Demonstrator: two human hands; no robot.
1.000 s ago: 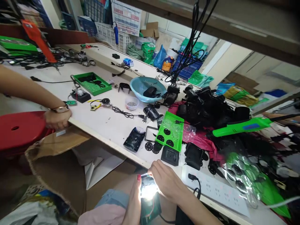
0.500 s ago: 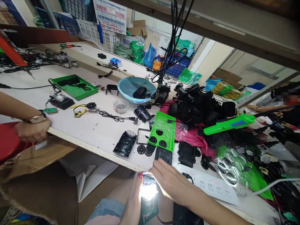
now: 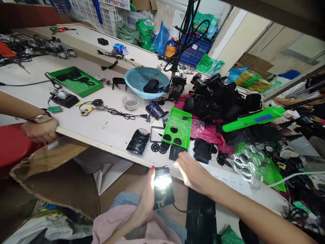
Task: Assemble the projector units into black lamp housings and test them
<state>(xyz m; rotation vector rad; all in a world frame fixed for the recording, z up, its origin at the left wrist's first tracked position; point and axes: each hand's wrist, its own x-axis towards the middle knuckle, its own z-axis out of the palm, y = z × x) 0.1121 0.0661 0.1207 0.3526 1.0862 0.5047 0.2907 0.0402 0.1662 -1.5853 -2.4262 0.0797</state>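
Observation:
Over my lap, my left hand (image 3: 147, 195) grips a lit lamp unit (image 3: 164, 198), a dark rectangular housing with a cable at its lower right. White glare from its upper part hides the detail there. To the right of the lamp, by the bench edge, is my right hand (image 3: 191, 173), apart from it with fingers loosely spread and no object visible in them. Just beyond this hand lies a flat black panel (image 3: 177, 152). Near it are a black housing (image 3: 202, 151) and a green perforated tray (image 3: 181, 125) with black discs.
An open black casing (image 3: 138, 141) lies near the bench edge. Behind it are a bowl of small metal parts (image 3: 131, 102) and a blue basket (image 3: 129, 83). A white power strip (image 3: 233, 181) runs to the right. Another person's hand (image 3: 40, 130) rests at the left edge.
My right hand has come away from the lamp unit, which it touched before, and moved right. The lamp, in my left hand, has tilted so its dark front face shows. The camera view has shifted downward.

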